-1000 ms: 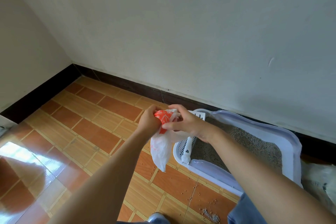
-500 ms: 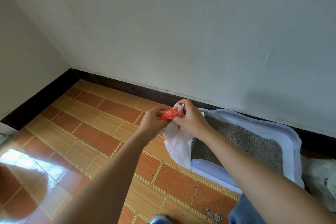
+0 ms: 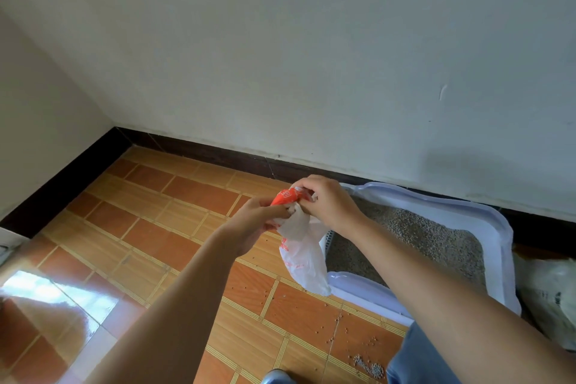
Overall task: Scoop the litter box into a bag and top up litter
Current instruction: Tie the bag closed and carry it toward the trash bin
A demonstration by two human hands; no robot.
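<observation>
1. The person's left hand (image 3: 255, 221) and right hand (image 3: 327, 203) meet in front of the body, both pinching the bunched top of a thin plastic bag (image 3: 304, 254).
2. The bag is white with orange-red print; its gathered top shows red between the two hands, and the rest hangs limp below them, clear of the floor (image 3: 162, 227).
3. The left hand grips the bag's top from the 9 o'clock side, fingers curled shut on the plastic; the right hand grips from 3 o'clock, thumb and fingers pressed on the same bunch.
4. The litter box (image 3: 495, 227), pale lavender, sits on the floor against the wall (image 3: 311, 56), at 4 o'clock from the hands.
5. Grey litter (image 3: 420, 237) fills the box; the hanging bag overlaps its near left corner.
6. Loose litter grains (image 3: 367, 366) lie scattered on the orange tiles at 6 o'clock.
7. A pale sack (image 3: 551, 296) rests just beside the box, at its 3 o'clock side.
</observation>
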